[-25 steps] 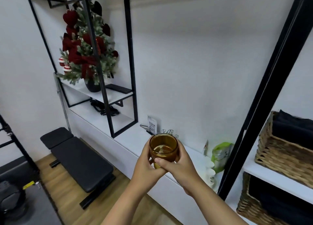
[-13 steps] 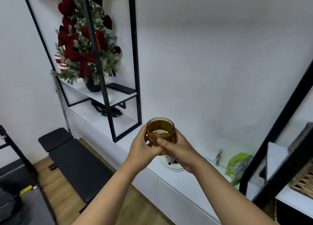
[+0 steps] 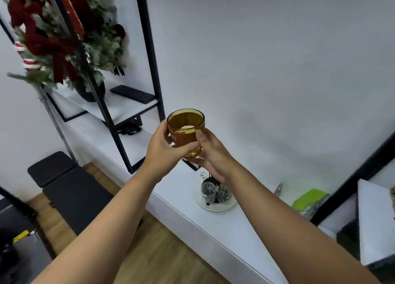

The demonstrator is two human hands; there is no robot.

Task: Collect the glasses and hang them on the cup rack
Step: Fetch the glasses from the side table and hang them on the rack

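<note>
An amber glass (image 3: pixel 185 127) is held upright in mid-air, mouth up, in front of the white wall. My left hand (image 3: pixel 163 149) wraps its left side and lower body. My right hand (image 3: pixel 211 155) grips its right side and base. Below the hands, on the white counter (image 3: pixel 175 189), stands the cup rack (image 3: pixel 214 195) on a round white base, with two clear glasses hanging on it. My right wrist hides part of the rack's top.
A black metal shelf frame (image 3: pixel 149 48) rises at the left with a red-and-green Christmas arrangement (image 3: pixel 57 40) and a black keyboard (image 3: pixel 132 94). A green bag (image 3: pixel 308 199) lies on the counter at the right. A black bench (image 3: pixel 70 187) stands on the wooden floor.
Both hands have lifted the amber glass and carried it over the counter. The cup rack with its clear glasses now shows below my hands.
</note>
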